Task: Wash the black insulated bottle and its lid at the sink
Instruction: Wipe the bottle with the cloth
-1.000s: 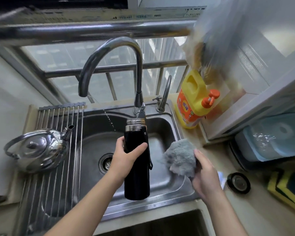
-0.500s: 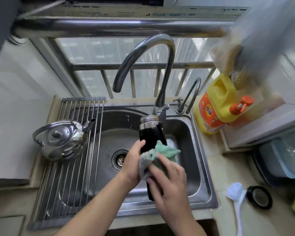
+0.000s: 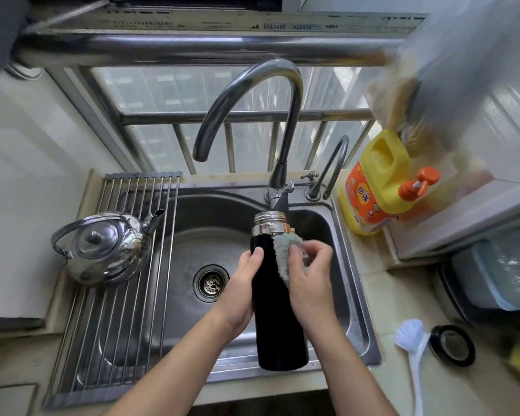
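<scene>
Scrubbing the bottle wall. At centre frame we hold the black insulated bottle [image 3: 278, 310] upright over the sink [image 3: 354, 310], its open threaded steel neck toward the faucet [image 3: 252, 94] and its base low, near the sink's front rim. Our left hand [image 3: 240, 292] grips the bottle's left side, fingers [image 3: 256, 256] wrapped and clamped on the wall. Our right hand [image 3: 309, 283] presses a grey cloth [image 3: 284, 253] against the upper right of the wall, just below the steel collar; its fingers are pinched together on the cloth.

We judge the step in hand to be wiping the outside of the body. To do it well, we keep the left grip firm and low enough to leave the upper wall free, run the cloth in long strokes from collar to base, and turn the bottle between strokes so that every side is reached, including the strip hidden under the left palm. The seam under the collar probably holds residue and merits a pass around it. No water is seen running from the faucet, so a rinse is likely needed afterward.

The round black lid [image 3: 451, 345] lies on the worktop at lower right, just beside a white brush [image 3: 410, 334], not yet washed by our judgement. A yellow detergent jug [image 3: 376, 187] stands at the right of the sink.
</scene>
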